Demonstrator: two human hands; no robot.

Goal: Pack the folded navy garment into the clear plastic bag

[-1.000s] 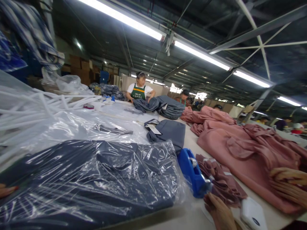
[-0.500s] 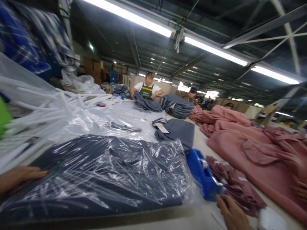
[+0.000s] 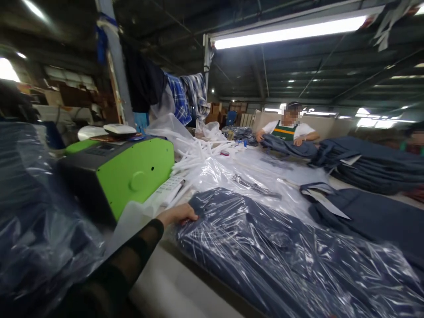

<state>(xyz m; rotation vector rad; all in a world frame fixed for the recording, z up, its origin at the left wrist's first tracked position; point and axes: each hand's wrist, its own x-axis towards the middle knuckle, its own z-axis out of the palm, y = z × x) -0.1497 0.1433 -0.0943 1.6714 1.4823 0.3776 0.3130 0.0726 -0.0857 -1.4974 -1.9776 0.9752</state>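
Note:
My left hand (image 3: 177,215), on a dark sheer sleeve, reaches out to the near left corner of a dark blue garment in a clear plastic bag (image 3: 281,251) that lies on the table. The fingers curl over the bag's edge and seem to grip it. My right hand is out of view. More clear plastic bags (image 3: 232,172) lie flat behind the packed garment.
A green and black machine (image 3: 122,174) stands left of my hand. A bagged dark stack (image 3: 36,212) fills the near left. A person in a green apron (image 3: 286,130) handles dark garments (image 3: 364,161) at the far end. White plastic strips (image 3: 195,152) lie behind the machine.
The view has swung left: the pink garments, blue tape dispenser and my right hand have left the frame, and the green machine has come in. My left hand now grips the bag's corner.

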